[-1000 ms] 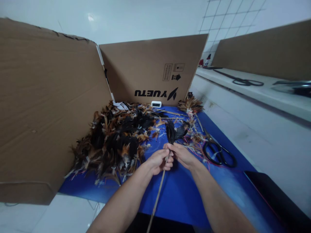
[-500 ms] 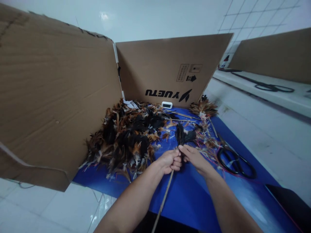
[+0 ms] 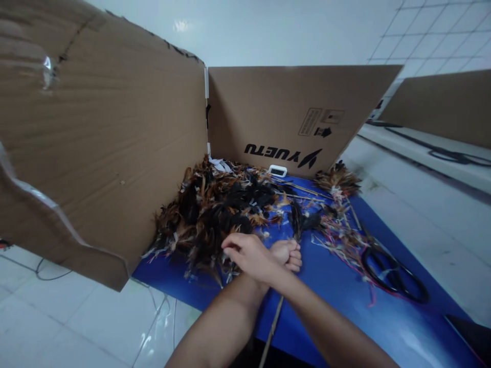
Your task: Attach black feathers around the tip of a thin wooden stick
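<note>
Tan and thin, a stick (image 3: pixel 273 327) runs from the near edge up beneath the crossed forearms and into the left grip (image 3: pixel 287 255). Closed in a fist around the stick, with black feathers (image 3: pixel 299 221) fanning out just beyond the knuckles. Crossed over the left wrist, the right grip (image 3: pixel 245 255): open, fingers loosely bent, a gap between thumb and forefinger, at the near side of the feather heap (image 3: pixel 215 209), to the left of the stick. Cannot tell whether touching any feathers there. Under all this, a blue worktop (image 3: pixel 326 317), with a dark flat object (image 3: pixel 470 332) at its near right corner. To the right of the fist, black-handled scissors (image 3: pixel 395 276), points facing away; between fist and scissors, a scatter of pink and white strands (image 3: pixel 345 237). Farther back, more thin sticks (image 3: pixel 307 190) lying flat, and a brown feather bundle (image 3: pixel 337 179) at the far right. Small and white, a device (image 3: pixel 277 171) with a dark screen, against the foot of a printed cardboard panel (image 3: pixel 268 112). Beyond, a pale wall (image 3: pixel 291 36).
</note>
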Tool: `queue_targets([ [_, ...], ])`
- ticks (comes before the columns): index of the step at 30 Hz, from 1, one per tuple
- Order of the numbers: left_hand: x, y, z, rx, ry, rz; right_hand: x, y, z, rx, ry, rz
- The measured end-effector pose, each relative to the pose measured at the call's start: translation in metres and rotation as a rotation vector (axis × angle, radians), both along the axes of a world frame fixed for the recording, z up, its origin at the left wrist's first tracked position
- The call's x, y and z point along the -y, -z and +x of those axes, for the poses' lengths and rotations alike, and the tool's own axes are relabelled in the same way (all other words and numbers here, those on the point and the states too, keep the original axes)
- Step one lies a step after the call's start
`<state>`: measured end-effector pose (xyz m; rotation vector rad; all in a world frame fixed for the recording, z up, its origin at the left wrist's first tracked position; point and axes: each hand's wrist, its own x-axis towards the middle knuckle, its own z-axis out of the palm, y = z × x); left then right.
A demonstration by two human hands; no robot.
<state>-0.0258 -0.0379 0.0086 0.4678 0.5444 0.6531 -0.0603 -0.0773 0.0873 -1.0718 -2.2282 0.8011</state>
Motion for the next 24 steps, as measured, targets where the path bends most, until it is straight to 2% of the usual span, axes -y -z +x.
queue_targets([
  [2,-0.001,0.000,-0.003,0.013,0.048,0.011,-0.005,-0.002,-0.031,0.076,-0.108,0.013],
  [5,-0.002,0.001,-0.006,0.028,0.082,0.027,-0.016,-0.001,-0.074,0.229,-0.146,-0.033],
  [9,-0.002,0.003,-0.004,0.028,0.099,0.038,-0.034,0.010,-0.119,0.386,-0.083,-0.137],
  [12,-0.001,0.003,-0.003,0.037,0.113,0.038,-0.043,0.020,-0.141,0.471,0.055,-0.199],
  [18,0.000,0.002,-0.003,0.056,0.118,0.030,-0.051,0.035,-0.153,0.415,0.174,-0.311],
  [24,-0.001,0.003,-0.003,0.050,0.107,0.024,-0.053,0.038,-0.138,0.294,0.103,-0.449],
])
